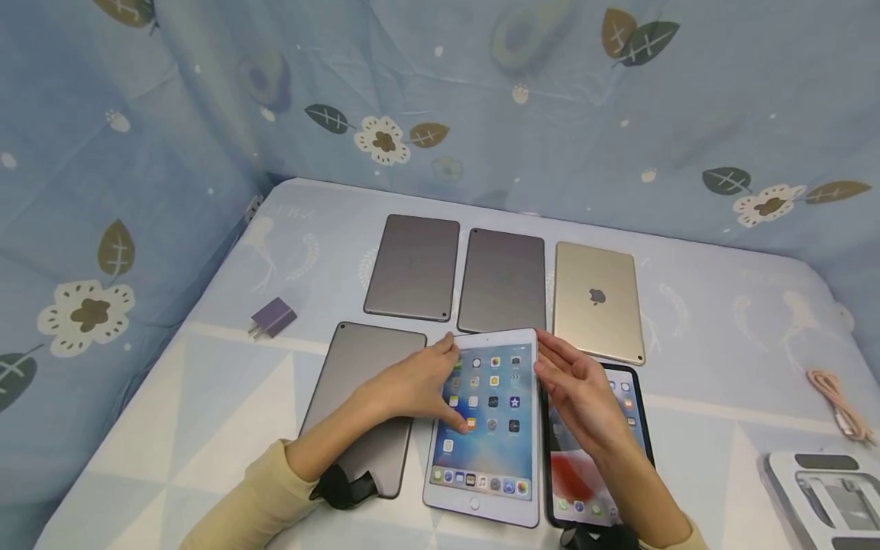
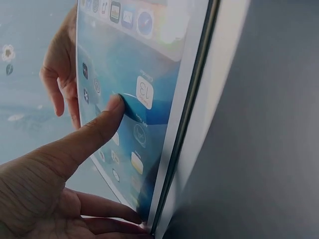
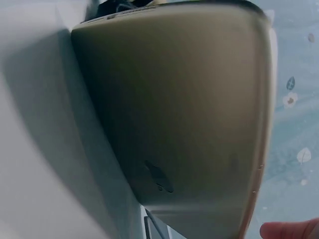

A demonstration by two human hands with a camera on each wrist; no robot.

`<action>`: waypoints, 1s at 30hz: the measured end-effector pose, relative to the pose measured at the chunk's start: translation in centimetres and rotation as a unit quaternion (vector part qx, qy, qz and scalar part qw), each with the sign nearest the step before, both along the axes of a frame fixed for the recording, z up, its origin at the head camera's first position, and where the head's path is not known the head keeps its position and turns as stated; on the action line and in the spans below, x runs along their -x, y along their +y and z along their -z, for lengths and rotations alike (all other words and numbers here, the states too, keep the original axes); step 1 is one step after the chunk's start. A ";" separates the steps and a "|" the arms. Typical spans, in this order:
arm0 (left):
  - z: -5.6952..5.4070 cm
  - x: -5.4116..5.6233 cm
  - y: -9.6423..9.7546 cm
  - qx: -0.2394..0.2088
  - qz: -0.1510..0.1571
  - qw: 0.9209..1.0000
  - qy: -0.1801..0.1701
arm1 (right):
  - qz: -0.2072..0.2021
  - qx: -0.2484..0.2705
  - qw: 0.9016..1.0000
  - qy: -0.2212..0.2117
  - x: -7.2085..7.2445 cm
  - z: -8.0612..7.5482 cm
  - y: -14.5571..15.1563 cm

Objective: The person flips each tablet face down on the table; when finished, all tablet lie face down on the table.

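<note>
A white-framed tablet [image 1: 495,458] with its screen lit is tilted up off the table. Its gold back [image 3: 189,99] shows in the right wrist view. My left hand [image 1: 412,382] holds it at the upper left, thumb over the screen and fingers around the edge. At the upper right edge is my right hand [image 1: 584,397], its fingers extended beside the frame. In the right wrist view only one fingertip [image 3: 291,230] shows, just off the tablet's edge. A grey tablet [image 1: 351,367] lies face down under my left forearm. Under my right wrist lies a dark-framed tablet [image 1: 577,473], screen lit.
Behind these, two grey tablets [image 1: 412,267] [image 1: 505,279] and a gold tablet [image 1: 598,305] lie face down in a row. A purple charger plug [image 1: 273,317] sits left. On the right are a coiled pink cable [image 1: 840,401] and a white folding stand [image 1: 818,489].
</note>
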State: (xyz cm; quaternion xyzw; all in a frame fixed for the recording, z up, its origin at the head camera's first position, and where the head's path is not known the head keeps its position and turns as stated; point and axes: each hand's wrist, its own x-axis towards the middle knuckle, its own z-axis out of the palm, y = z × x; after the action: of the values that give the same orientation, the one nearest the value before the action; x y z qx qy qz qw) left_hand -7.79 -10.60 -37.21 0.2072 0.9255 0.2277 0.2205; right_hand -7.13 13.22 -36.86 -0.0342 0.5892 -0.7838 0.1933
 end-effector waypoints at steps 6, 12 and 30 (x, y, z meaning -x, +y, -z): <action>0.1 0.1 -0.2 -0.008 0.008 1.000 -0.005 | -0.007 -0.009 0.999 0.036 -0.3 0.3 0.0; 0.0 0.5 -0.5 -0.016 0.033 0.999 0.009 | -0.025 -0.007 0.997 0.068 -0.3 0.1 -0.1; -0.1 0.7 -0.1 -0.040 0.041 0.998 -0.022 | -0.034 -0.011 0.991 0.125 -0.6 -0.7 -0.2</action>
State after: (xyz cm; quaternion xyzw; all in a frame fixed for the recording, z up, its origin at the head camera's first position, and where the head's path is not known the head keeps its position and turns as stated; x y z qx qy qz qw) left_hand -8.48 -10.69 -37.13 0.2485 0.9014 0.2598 0.2413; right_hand -6.53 13.01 -36.19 -0.1501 0.6158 -0.7598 0.1447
